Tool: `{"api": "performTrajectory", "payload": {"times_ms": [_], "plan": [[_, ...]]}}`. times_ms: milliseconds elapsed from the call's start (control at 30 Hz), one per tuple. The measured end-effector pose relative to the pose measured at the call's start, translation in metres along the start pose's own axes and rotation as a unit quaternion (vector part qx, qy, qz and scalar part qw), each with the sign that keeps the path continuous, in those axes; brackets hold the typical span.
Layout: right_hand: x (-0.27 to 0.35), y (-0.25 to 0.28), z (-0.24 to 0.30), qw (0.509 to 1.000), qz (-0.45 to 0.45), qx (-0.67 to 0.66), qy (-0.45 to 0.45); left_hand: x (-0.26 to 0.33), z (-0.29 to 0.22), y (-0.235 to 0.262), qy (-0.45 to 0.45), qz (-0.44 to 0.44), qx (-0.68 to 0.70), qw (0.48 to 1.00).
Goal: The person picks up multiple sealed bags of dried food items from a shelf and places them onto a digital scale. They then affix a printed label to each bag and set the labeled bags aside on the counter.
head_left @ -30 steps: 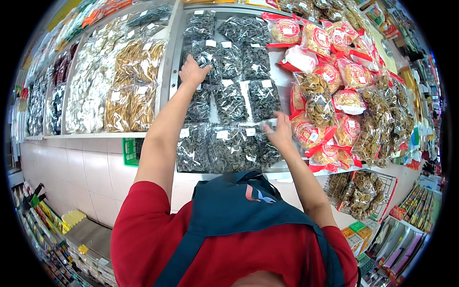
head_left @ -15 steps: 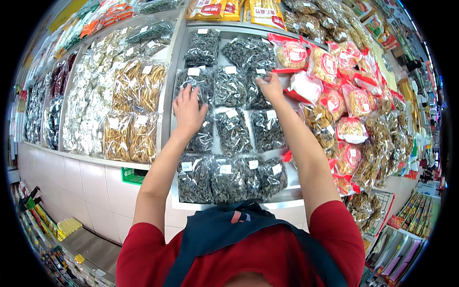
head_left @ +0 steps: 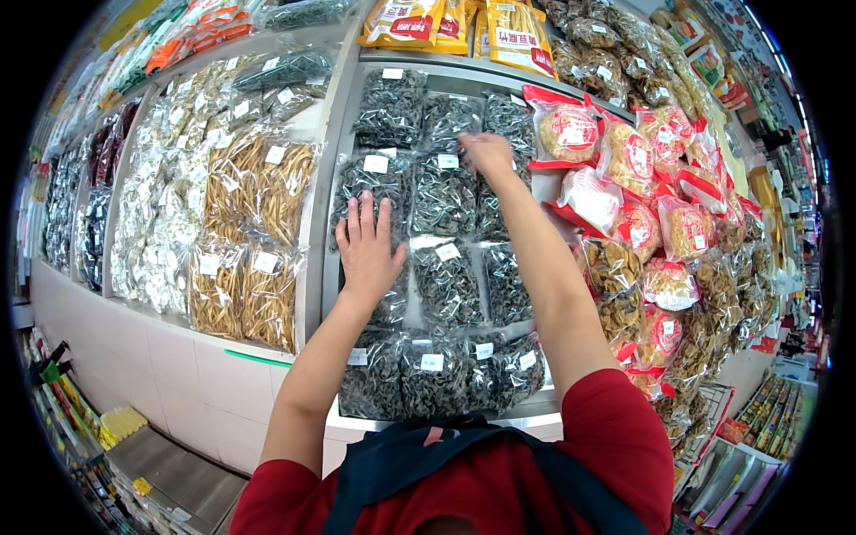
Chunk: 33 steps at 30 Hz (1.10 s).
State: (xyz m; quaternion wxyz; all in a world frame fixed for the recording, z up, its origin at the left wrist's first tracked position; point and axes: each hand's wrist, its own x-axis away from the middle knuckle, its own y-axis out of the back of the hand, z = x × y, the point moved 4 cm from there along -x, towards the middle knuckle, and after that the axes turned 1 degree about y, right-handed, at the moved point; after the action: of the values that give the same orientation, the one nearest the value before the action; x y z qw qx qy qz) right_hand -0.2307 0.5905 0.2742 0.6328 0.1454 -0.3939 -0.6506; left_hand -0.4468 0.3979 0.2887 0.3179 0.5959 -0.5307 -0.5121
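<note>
Clear bag of dark dried food [head_left: 450, 118], far middle of tray [head_left: 414, 314] | my right hand [head_left: 487, 152] at its near edge (blurred; grip I can't tell) | my left hand [head_left: 368, 257], fingers apart, over a nearer-left bag [head_left: 378, 178] | light touch probably suits crinkly plastic

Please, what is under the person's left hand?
Under the left hand is a clear plastic bag of what looks like dried black fungus. Its far end, with a white label, is visible; the part directly beneath the hand is covered.
</note>
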Motion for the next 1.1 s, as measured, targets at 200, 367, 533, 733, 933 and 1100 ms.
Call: {"api": "performTrajectory", "payload": {"times_ms": [200,367,533,733,933,1100], "plan": [[-0.018,0.037,-0.030,0.963,-0.179,0.197,-0.040,0.002,0.004,-0.007,-0.003,-0.015,-0.012,1.000],[-0.035,0.039,-0.020,0.932,-0.258,0.252,-0.022,0.002,0.003,-0.006,0.000,-0.006,-0.013,1.000],[-0.017,-0.023,-0.004,0.962,-0.071,0.114,0.239,0.004,0.004,-0.007,0.003,-0.008,0.001,1.000],[0.000,-0.008,-0.036,0.970,-0.116,-0.071,0.202,0.006,0.003,-0.002,0.014,0.029,-0.002,0.999],[0.112,0.007,-0.086,0.975,-0.160,0.156,0.015,-0.058,0.012,0.060,-0.004,-0.097,0.113,0.989],[0.118,0.002,-0.093,0.976,-0.120,0.179,-0.025,-0.200,0.131,0.026,0.227,-0.204,0.256,0.917]]}}
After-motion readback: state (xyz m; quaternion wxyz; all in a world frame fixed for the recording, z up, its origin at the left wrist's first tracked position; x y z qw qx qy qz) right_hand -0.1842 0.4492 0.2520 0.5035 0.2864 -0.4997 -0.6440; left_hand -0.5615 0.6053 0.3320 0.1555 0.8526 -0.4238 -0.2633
